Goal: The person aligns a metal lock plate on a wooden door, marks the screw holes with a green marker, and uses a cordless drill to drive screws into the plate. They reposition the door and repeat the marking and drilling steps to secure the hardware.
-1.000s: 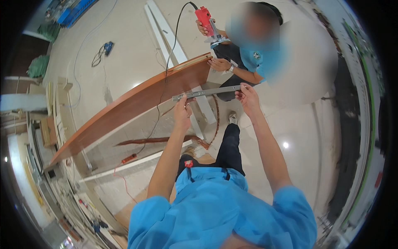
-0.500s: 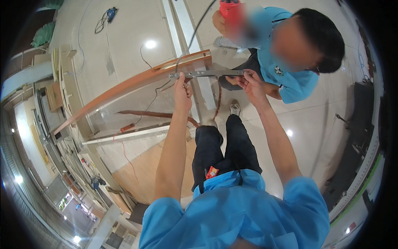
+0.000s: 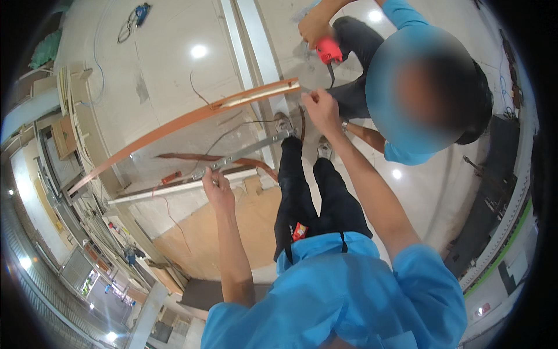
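Observation:
My left hand (image 3: 219,191) is closed round one end of a long, flat grey metal strip with holes (image 3: 247,152). The strip slants up to the right, its far end above my legs and shoes. My right hand (image 3: 321,109) is raised with curled fingers beside the right end of a long orange-brown board (image 3: 168,129). Whatever those fingers pinch, if anything, is too small to make out. A pale recess (image 3: 258,96) runs along the board's edge near that end. Across from me a crouching co-worker's hand (image 3: 314,28) is on a red power tool (image 3: 329,51).
White beams (image 3: 256,46) lie on the tiled floor beyond the board. A reddish-brown strip (image 3: 200,158) and loose cords lie below it. A blue corded tool (image 3: 141,14) rests at the far left. Stacked lengths of material (image 3: 107,224) line the left side.
My right hand has let go of the metal strip and moved left toward the board's end. My left hand has lowered and tilted the strip. The co-worker's red tool has moved lower.

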The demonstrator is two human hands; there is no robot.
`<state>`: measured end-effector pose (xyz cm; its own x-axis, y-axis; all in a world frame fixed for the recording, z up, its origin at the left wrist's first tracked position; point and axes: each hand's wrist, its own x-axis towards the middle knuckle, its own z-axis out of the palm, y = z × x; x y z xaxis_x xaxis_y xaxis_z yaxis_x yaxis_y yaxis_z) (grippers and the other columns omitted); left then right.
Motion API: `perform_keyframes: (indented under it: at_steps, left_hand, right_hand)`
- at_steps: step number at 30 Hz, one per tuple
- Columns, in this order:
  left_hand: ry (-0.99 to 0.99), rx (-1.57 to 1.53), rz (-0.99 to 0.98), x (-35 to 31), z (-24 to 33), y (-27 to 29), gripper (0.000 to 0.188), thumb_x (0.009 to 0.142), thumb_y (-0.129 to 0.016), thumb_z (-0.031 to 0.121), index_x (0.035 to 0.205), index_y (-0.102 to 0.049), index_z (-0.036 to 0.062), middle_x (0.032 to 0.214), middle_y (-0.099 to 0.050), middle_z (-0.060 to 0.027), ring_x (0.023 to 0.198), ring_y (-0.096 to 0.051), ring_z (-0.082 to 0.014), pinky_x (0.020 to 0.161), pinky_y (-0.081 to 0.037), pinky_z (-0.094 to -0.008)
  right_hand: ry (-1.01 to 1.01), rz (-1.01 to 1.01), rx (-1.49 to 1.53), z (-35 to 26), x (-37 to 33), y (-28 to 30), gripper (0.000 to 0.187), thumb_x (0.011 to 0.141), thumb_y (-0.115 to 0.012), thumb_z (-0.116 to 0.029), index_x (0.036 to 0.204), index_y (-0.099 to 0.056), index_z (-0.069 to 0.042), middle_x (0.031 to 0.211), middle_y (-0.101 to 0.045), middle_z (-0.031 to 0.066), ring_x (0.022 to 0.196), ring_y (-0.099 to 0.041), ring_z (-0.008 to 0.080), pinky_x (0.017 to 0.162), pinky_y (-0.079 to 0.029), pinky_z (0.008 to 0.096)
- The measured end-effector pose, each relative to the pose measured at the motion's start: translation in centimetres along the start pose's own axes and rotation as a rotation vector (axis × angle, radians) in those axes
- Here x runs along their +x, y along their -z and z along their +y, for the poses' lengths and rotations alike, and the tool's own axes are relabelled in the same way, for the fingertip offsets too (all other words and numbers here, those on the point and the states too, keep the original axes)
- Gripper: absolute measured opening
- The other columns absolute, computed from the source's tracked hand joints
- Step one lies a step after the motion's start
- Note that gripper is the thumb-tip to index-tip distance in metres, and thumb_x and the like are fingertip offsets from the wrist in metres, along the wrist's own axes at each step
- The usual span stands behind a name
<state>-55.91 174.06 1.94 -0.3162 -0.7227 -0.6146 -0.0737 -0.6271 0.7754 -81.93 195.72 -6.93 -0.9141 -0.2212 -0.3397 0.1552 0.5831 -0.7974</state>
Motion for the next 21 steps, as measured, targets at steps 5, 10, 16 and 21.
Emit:
perform_keyframes:
  at_steps: [5, 10, 16, 21]
  left_hand:
    - [-0.018, 0.017, -0.063, 2.3, 0.2, -0.8, 0.021, 0.105, -0.056, 0.024, 0.09, -0.053, 0.0094, 0.067, -0.046, 0.0019, 0.049, -0.032, -0.0058, 0.045, -0.023, -0.0245]
    - [0.016, -0.009, -0.129, 4.4, 1.0, -1.9, 0.021, 0.104, -0.057, 0.019, 0.087, -0.047, 0.0114, 0.067, -0.044, 0.0022, 0.049, -0.033, -0.0056, 0.045, -0.023, -0.024]
    - [-0.013, 0.096, -0.126, 6.3, 0.6, -3.5, 0.026, 0.103, -0.06, 0.016, 0.082, -0.044, 0.0129, 0.063, -0.038, 0.0046, 0.051, -0.032, -0.005, 0.046, -0.022, -0.024]
    - [0.059, -0.006, -0.199, 6.4, 0.5, -4.7, 0.024, 0.102, -0.061, 0.016, 0.083, -0.046, 0.0141, 0.064, -0.039, 0.0058, 0.051, -0.03, -0.0038, 0.046, -0.021, -0.0238]
  right_hand:
    - [-0.144, -0.053, -0.319, -2.8, 3.6, -2.0, 0.045, 0.083, -0.076, -0.035, 0.109, -0.063, -0.001, 0.098, -0.071, 0.0228, 0.092, -0.07, 0.0378, 0.08, -0.055, 0.0456]
    - [-0.196, -0.229, -0.515, -4.8, 7.0, -1.7, 0.039, 0.079, -0.073, -0.031, 0.105, -0.068, -0.002, 0.098, -0.073, 0.0226, 0.098, -0.071, 0.04, 0.085, -0.056, 0.0474]
    - [-0.068, -0.399, -0.696, -5.4, 8.1, -0.9, 0.037, 0.078, -0.072, -0.03, 0.098, -0.075, 0.001, 0.099, -0.074, 0.0248, 0.097, -0.072, 0.0397, 0.086, -0.057, 0.0479]
    - [-0.085, -0.396, -0.723, -5.7, 8.1, -1.3, 0.04, 0.076, -0.072, -0.031, 0.097, -0.074, 0.002, 0.099, -0.074, 0.0255, 0.097, -0.072, 0.0394, 0.087, -0.057, 0.0469]
